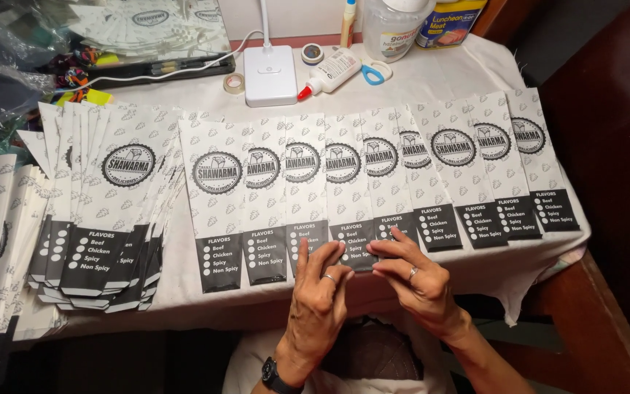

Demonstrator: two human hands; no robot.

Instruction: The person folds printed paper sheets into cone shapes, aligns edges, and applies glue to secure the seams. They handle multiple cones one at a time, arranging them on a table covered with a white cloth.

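Left hand point(320, 286): fingertips pinch the lower black edge of a paper sleeve point(349, 191), ring on one finger, watch at the wrist.
Right hand point(411, 271): fingers closed on the same edge.
Paper sleeve: lies in an overlapping row point(468, 168) across the white tablecloth point(184, 292).
Left side: fanned stack point(103, 219) of sleeves.
Far edge: lamp base point(270, 75), glue bottle point(332, 71), scissors point(375, 71).

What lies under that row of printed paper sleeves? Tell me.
A white tablecloth shows around the row of paper sleeves, which overlap sideways. The table beneath the cloth is covered. Both hands press one sleeve's bottom edge.
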